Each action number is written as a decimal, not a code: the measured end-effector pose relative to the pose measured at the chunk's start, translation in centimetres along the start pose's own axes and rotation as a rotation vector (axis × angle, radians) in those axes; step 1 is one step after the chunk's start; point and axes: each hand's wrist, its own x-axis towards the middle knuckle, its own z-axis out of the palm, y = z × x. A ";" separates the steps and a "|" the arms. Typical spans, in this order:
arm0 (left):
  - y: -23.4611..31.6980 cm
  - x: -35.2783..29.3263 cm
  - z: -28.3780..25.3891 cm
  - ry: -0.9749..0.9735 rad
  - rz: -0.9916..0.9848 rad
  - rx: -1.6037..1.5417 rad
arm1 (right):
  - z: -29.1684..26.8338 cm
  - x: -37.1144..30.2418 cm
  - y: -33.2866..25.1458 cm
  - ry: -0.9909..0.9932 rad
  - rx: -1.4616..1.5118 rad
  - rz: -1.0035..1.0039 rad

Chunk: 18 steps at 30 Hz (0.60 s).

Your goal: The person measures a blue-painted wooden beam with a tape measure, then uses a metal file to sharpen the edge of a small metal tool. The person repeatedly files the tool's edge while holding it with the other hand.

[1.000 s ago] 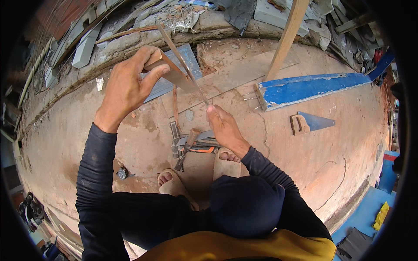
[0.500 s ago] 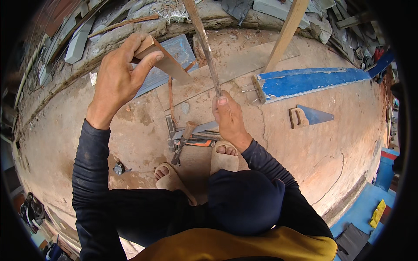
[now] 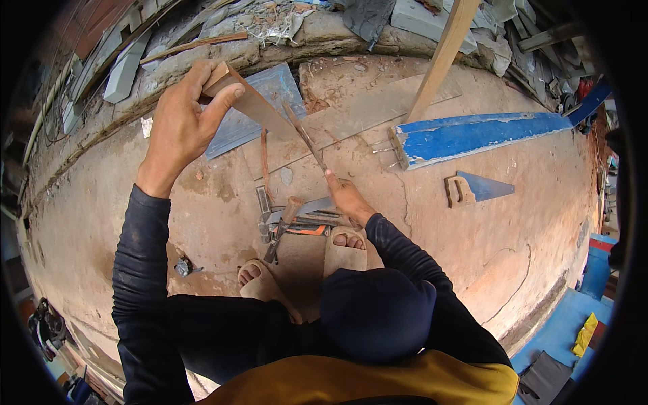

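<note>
My left hand [image 3: 183,121] grips the top end of a wooden board [image 3: 260,111], thumb on one side and fingers behind. The board stands tilted, its lower end near the floor. My right hand [image 3: 347,199] is closed round a long, narrow blade-like tool [image 3: 305,138], seen nearly edge-on; its exact kind is unclear. The tool's far part lies along the board's right edge; whether they touch I cannot tell. Below my right hand, by my feet, lie a hammer [image 3: 263,202], a wooden-handled tool [image 3: 289,212] and several other tools, one with an orange frame [image 3: 307,230].
A blue-painted plank [image 3: 479,133] with nails at its end lies right, with a handsaw [image 3: 478,189] nearer. An upright timber [image 3: 442,61] rises behind. A blue-grey panel [image 3: 270,88] is behind the board. Rubble [image 3: 310,30] lines the far edge. A small crumpled object [image 3: 184,266] lies left.
My right hand has come down and nearer to me. The blade-like tool has swung from high up to beside the board. My left hand and the board have shifted only slightly.
</note>
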 end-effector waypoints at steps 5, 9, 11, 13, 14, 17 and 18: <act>-1.0 -0.2 0.4 0.062 -0.013 -0.028 | 0.5 -0.9 1.4 0.079 0.150 -0.172; -1.2 0.3 0.4 0.036 -0.011 -0.068 | 0.2 0.1 0.7 -0.052 0.052 -0.132; -1.2 0.5 0.3 0.051 0.039 -0.005 | 0.2 0.7 0.3 0.000 0.022 -0.078; -1.1 0.5 0.2 0.026 -0.031 -0.011 | 0.4 0.9 0.0 0.102 0.071 -0.300; -0.9 0.3 0.3 -0.011 -0.028 -0.024 | 0.4 1.0 -0.1 0.141 0.103 -0.348; -1.0 0.3 0.4 0.050 0.025 -0.021 | 0.3 1.0 -0.1 0.120 0.138 -0.400; -1.1 0.3 0.4 0.011 -0.010 -0.027 | 0.3 1.0 -0.1 0.077 0.124 -0.307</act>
